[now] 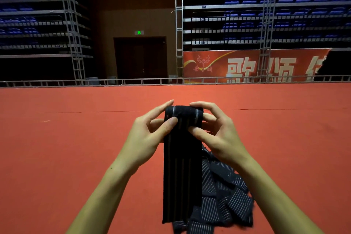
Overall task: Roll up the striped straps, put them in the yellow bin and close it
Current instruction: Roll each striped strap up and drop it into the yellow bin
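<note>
A black strap with thin pale stripes [182,173] hangs down in front of me, its top end partly wound into a small roll [183,114]. My left hand [150,131] pinches the roll's left side between thumb and fingers. My right hand [214,129] grips the right side, thumb pressed on the front of the strap. Under and right of the hanging strap lies a loose heap of more striped straps [226,195] on the red floor. No yellow bin is in view.
Red carpet [76,138] spreads all around, ending at a low metal railing [133,81]. Beyond it are scaffold stands with blue seats [266,5], a red banner [247,66] and a dark doorway [140,59].
</note>
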### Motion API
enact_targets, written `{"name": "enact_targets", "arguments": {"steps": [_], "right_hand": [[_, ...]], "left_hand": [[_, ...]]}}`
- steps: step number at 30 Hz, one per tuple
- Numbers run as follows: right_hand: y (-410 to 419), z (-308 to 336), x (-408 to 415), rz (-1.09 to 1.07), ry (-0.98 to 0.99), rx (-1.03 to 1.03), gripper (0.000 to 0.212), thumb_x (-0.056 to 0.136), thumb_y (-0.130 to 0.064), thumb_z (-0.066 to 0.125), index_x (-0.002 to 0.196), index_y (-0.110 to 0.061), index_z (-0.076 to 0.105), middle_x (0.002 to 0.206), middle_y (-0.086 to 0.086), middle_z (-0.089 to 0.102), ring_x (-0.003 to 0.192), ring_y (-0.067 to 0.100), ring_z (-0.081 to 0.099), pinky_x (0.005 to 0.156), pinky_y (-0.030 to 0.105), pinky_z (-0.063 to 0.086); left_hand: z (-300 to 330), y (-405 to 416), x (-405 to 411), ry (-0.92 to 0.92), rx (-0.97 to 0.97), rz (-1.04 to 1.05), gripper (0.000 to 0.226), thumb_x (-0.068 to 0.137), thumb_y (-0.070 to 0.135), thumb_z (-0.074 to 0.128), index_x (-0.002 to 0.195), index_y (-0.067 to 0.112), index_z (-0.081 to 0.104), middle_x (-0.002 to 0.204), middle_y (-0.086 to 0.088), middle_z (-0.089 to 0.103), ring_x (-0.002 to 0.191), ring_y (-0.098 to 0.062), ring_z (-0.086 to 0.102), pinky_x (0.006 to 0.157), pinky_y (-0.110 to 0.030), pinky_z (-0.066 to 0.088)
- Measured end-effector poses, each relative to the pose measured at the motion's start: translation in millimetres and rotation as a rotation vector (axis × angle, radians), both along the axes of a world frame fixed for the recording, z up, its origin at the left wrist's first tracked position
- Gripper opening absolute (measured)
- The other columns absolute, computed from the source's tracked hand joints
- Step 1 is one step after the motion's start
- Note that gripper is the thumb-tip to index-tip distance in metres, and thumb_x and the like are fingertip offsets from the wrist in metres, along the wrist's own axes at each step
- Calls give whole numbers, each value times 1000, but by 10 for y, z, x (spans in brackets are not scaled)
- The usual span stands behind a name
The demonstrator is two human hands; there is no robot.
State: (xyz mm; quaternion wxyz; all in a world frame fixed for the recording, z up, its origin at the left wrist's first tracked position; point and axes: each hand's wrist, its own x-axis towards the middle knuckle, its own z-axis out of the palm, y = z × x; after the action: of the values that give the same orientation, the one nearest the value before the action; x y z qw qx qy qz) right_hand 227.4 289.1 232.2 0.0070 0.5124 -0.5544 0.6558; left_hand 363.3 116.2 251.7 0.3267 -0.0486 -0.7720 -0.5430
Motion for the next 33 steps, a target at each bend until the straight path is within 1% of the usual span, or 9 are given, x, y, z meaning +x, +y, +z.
{"name": "enact_targets", "arguments": {"steps": [5,10,12,15,18,21,25,31,33], "right_hand": [[-24,-77,-39,-32,66,-22,52,93,16,68,128,-23,65,119,6,74,104,31,74,85,43,62],[-67,-114,-23,-41,130,-67,51,89,25,66,115,-19,68,127,4,73,119,29,71,100,49,60],[-61,-128,-11,-35,120,-69,52,87,28,60,112,-17,69,130,5,72,122,30,70,100,49,60],[16,-122,-1,-25,39,0,58,87,28,54,118,-18,71,131,2,71,115,23,73,88,36,62],[105,-111,-16,42,-77,91,48,95,0,65,133,-28,66,129,2,73,96,24,75,80,33,62],[120,-100,-17,46,-130,159,43,97,-30,75,138,-35,62,122,9,77,102,28,79,84,43,64],[92,-51,10,42,-111,164,52,92,-33,80,140,-33,59,114,10,80,102,25,79,81,35,61],[15,-51,1,-16,-35,189,59,104,-27,70,157,-28,44,125,4,77,110,14,76,82,27,59],[-11,-69,3,-36,-3,205,66,104,-34,67,162,-27,36,133,1,72,118,13,73,89,33,61]], "left_hand": [[3,54,10,-109,92,9,40,102,44,62,135,26,72,107,-9,83,100,-31,81,88,-47,67],[25,60,-34,-148,155,2,34,93,43,73,115,18,79,103,-16,82,97,-31,80,82,-42,65],[-1,43,-45,-130,198,-17,33,90,31,79,119,17,78,106,-15,82,105,-35,79,88,-43,64],[-56,5,-33,-107,293,-70,43,83,19,85,125,17,76,111,-19,81,109,-38,78,96,-48,62],[-76,-32,-5,-71,317,-89,52,78,10,86,128,18,75,113,-19,81,105,-33,77,98,-42,62],[-88,-50,-5,-58,263,-105,57,77,4,86,131,17,73,116,-20,80,114,-35,76,106,-48,59],[-101,-82,-21,-50,173,-107,61,83,-2,83,138,19,69,123,-15,79,121,-33,74,110,-52,56],[-162,-42,-80,-9,7,30,80,93,12,75,164,17,39,151,9,62,142,-4,56,123,-33,44],[-183,8,-107,-6,-47,40,79,99,9,70,167,12,30,152,17,56,143,3,52,121,-23,41]]}}
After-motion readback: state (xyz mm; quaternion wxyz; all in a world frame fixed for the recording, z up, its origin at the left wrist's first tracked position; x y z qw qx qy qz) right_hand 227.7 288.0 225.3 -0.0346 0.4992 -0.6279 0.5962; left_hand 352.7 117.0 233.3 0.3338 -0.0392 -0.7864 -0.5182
